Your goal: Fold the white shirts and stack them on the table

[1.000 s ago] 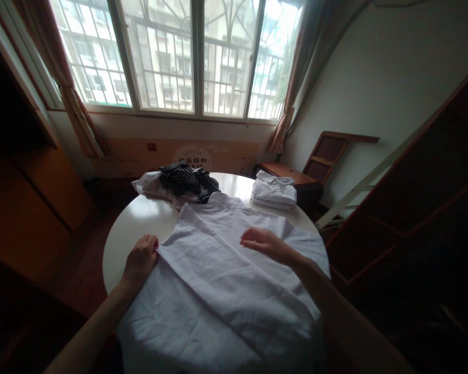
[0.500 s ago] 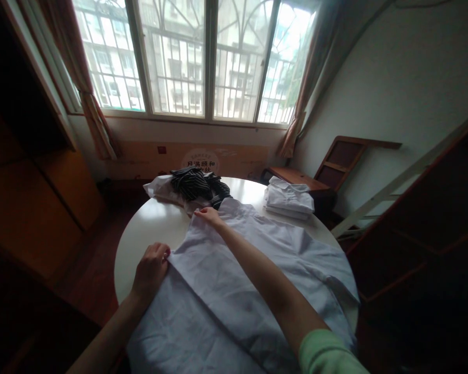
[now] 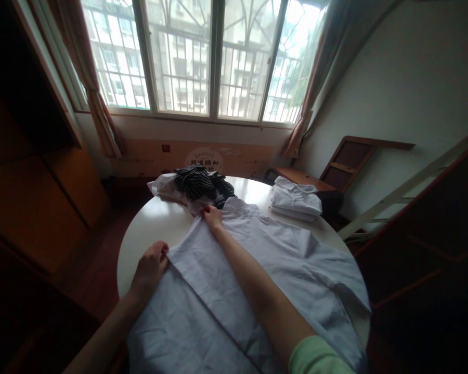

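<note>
A white shirt (image 3: 281, 259) lies spread across the round white table (image 3: 140, 223), its collar end toward the window and its lower part near me. My left hand (image 3: 151, 266) is closed on the shirt's left edge, pinching the cloth at a corner. Farther up that same side, my right hand (image 3: 212, 215) pinches the fabric near the shoulder, and its forearm crosses over the shirt. Just beyond the right hand sits a crumpled heap of black-and-white striped cloth (image 3: 197, 182), touching or almost touching the shirt.
A stack of folded white shirts (image 3: 294, 200) rests at the table's far right. Behind it stand a wooden chair (image 3: 347, 163) and a pale ladder-like frame (image 3: 390, 205). An orange-brown cabinet (image 3: 66, 208) is on the left, and a printed cardboard panel (image 3: 144, 156) leans below the window.
My right hand has shifted slightly, its fingers drawing the shirt's shoulder cloth. The left hand keeps its pinch in nearly the same place. The whole view has moved a little.
</note>
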Demonstrator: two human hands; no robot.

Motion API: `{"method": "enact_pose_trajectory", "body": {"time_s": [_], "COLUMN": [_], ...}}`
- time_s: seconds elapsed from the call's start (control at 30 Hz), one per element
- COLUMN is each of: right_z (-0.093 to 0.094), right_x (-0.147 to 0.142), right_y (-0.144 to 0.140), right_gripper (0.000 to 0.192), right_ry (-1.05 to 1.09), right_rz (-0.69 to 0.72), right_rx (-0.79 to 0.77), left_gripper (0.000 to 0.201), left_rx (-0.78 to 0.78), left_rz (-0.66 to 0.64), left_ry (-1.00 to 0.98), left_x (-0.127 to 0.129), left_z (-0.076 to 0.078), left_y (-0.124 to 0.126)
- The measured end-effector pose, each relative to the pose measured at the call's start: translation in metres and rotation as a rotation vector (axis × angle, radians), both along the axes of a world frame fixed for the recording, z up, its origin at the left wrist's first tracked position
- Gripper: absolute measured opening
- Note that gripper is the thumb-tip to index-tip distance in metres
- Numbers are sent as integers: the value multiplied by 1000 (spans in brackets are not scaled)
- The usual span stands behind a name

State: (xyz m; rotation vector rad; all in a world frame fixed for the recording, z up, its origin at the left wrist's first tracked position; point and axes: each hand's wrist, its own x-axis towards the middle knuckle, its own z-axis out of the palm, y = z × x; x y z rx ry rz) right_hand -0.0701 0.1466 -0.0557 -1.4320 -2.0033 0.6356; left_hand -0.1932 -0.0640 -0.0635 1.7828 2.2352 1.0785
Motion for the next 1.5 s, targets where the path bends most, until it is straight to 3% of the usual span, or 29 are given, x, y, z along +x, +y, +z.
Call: {"method": "enact_pose_trajectory", "body": {"time_s": [0.17,0.3,0.53,0.63,0.73,0.9,1.23,1.4,1.5], "right_z": [3,3,5,7,8,4,5,3,1], "right_x": [0,-1,-1,-1,0,2,1,3,3], "right_y": [-2,0,0,-2,-4,-2,3,8,10], "right_gripper": [22,23,29,33,33,26,31,24,22], "right_ry": [-26,-29,63,81,69,28,22,-19,-17], "right_rz": [-15,-38,-62,-58,-18,26,51,120,124], "right_rx": [-14,-21,-45,-61,-54,-20,-68,-74,-60], "left_gripper": [5,16,36,41,46,34,33,36,46], "left_rx": [-183,-264,-277,-253,-278,-354,-238,-154,-189], "left_rz": [-37,-23,-153,-151,-97,-83,-12,-24,-225], "left_ry": [-98,-145,-300,-397,-299,-108,-40,-221,-440], "left_x": [-6,-7,-16,-20,-15,-2,2,-5,-16], "left_z": [12,22,11,9,15,25,13,13,15], "left_y": [9,15,19,23,27,27,23,19,9]}}
